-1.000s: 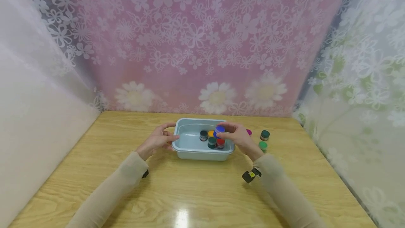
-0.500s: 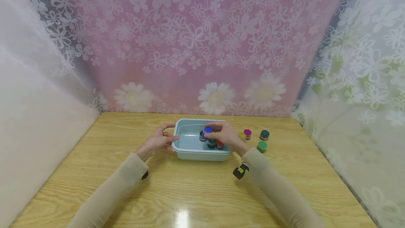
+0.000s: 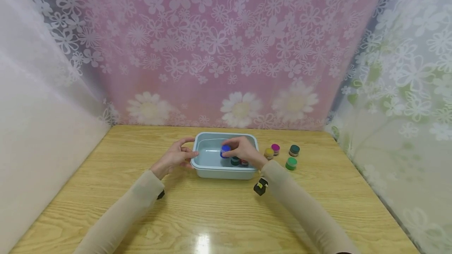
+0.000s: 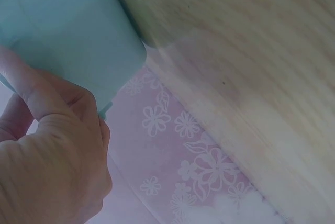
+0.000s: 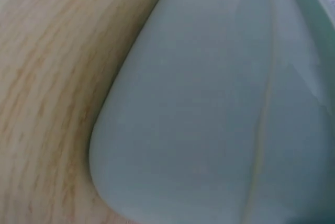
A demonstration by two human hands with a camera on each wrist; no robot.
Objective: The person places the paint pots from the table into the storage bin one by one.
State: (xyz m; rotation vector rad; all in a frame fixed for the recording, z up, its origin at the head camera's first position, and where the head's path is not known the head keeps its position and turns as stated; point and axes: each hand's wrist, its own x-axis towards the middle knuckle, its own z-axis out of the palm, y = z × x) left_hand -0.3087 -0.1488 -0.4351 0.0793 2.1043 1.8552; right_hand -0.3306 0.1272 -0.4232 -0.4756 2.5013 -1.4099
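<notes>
My left hand (image 3: 173,158) grips the left end of a light blue plastic basin (image 3: 226,174), thumb on the rim; the left wrist view also has this hand (image 4: 57,140) against the basin's outside (image 4: 78,30). Inside the basin, my right hand (image 3: 244,150) pinches a blue-lidded paint jar (image 3: 225,151) between thumb and fingers. Just right of it stand a dark green paint jar (image 3: 235,161) and a red paint jar (image 3: 244,163), the red one partly under the hand. Only the basin's outer wall (image 5: 183,103) fills the right wrist view; the hand is out of it.
On the wooden table (image 3: 219,214), right of the basin, stand a yellow jar (image 3: 268,153), a magenta jar (image 3: 275,149), a dark green-lidded jar (image 3: 294,150) and a bright green jar (image 3: 291,164). A floral curtain (image 3: 226,50) hangs behind the table.
My right hand has carried the blue paint jar leftward and lower into the basin. It now covers the black and orange jars seen earlier; the yellow jar outside has come into view. The left hand stays put.
</notes>
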